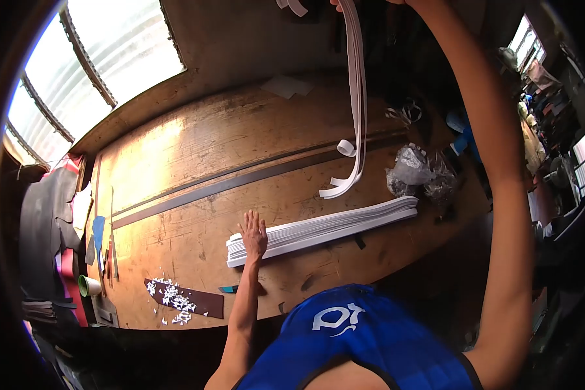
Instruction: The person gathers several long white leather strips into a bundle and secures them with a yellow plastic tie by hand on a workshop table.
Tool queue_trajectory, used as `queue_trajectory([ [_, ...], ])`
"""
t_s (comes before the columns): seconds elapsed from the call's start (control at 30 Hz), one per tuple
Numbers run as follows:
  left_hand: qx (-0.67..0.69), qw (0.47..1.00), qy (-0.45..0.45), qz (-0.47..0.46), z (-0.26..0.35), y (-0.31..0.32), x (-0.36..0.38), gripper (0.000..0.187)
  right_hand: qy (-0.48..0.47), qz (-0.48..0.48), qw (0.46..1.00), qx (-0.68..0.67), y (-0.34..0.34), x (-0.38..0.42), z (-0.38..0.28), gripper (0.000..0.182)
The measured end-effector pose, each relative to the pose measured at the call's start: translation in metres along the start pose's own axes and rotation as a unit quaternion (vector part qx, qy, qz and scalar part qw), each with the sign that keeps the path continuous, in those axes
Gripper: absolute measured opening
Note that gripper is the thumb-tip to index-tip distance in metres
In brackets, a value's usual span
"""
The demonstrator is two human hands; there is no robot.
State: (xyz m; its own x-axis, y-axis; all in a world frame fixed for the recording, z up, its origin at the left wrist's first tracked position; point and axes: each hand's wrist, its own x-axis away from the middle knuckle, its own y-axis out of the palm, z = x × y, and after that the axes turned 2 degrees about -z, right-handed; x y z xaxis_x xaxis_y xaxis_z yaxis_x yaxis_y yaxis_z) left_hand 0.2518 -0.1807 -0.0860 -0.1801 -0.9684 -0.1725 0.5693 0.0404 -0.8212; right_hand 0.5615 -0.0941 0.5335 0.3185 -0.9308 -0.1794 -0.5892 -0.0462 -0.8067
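Note:
My left hand lies flat with its fingers stretched out, on the left end of a stack of long white strips. Raised at the top edge of the view, my right hand is mostly cut off by the frame. A bunch of white strips hangs down from its fingers, and the lower ends curl just above the stack. A small curled white piece shows beside the hanging bunch. Near my left forearm is a teal-handled cutter.
A brown board with white scraps lies at the front left of the wooden table. A long dark metal straightedge crosses the table. Crumpled clear plastic sits at right, a green-lined cup at left.

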Motion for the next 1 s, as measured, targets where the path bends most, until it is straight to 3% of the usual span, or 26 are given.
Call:
queue_trajectory([
  [0.07, 0.015, 0.999, 0.008, 0.050, 0.024, -0.028, -0.030, 0.042, 0.010, -0.040, 0.999, -0.011, -0.002, 0.003, 0.010, 0.025],
  [0.17, 0.210, 0.968, 0.040, 0.128, 0.074, -0.085, -0.077, 0.030, 0.020, -0.064, 0.997, -0.038, 0.000, 0.014, 0.016, 0.025],
  [0.23, 0.288, 0.945, 0.076, 0.136, 0.112, -0.125, -0.105, 0.026, 0.022, -0.075, 0.996, -0.052, 0.003, 0.018, 0.022, 0.026],
  [0.4, 0.340, 0.918, 0.142, 0.150, 0.212, -0.220, -0.130, 0.025, -0.004, -0.095, 0.995, -0.003, 0.009, 0.020, 0.041, 0.037],
  [0.47, 0.397, 0.884, 0.204, 0.138, 0.230, -0.231, -0.141, 0.020, -0.016, -0.095, 0.995, -0.011, 0.012, 0.023, 0.040, 0.041],
  [0.63, 0.417, 0.885, 0.192, 0.077, 0.254, -0.233, -0.145, 0.023, -0.037, -0.136, 0.990, -0.020, 0.018, 0.022, 0.038, 0.040],
  [0.73, 0.412, 0.891, 0.188, 0.046, 0.261, -0.228, -0.139, 0.027, -0.020, -0.082, 0.996, -0.040, 0.027, 0.032, 0.025, 0.044],
  [0.8, 0.421, 0.883, 0.204, 0.024, 0.264, -0.224, -0.137, 0.030, -0.030, -0.107, 0.993, -0.045, 0.024, 0.030, 0.008, 0.042],
  [0.87, 0.423, 0.880, 0.215, 0.009, 0.274, -0.225, -0.134, 0.035, 0.007, -0.038, 0.999, -0.009, 0.031, 0.035, 0.002, 0.061],
  [0.9, 0.424, 0.875, 0.231, -0.003, 0.281, -0.226, -0.133, 0.040, -0.012, -0.067, 0.998, -0.009, 0.028, 0.045, -0.009, 0.068],
  [0.93, 0.425, 0.877, 0.224, -0.007, 0.288, -0.224, -0.133, 0.040, 0.024, -0.050, 0.998, 0.009, 0.033, 0.033, -0.001, 0.065],
  [1.0, 0.433, 0.863, 0.261, 0.025, 0.304, -0.218, -0.134, 0.047, 0.003, -0.042, 0.999, 0.032, 0.034, 0.029, 0.001, 0.062],
])
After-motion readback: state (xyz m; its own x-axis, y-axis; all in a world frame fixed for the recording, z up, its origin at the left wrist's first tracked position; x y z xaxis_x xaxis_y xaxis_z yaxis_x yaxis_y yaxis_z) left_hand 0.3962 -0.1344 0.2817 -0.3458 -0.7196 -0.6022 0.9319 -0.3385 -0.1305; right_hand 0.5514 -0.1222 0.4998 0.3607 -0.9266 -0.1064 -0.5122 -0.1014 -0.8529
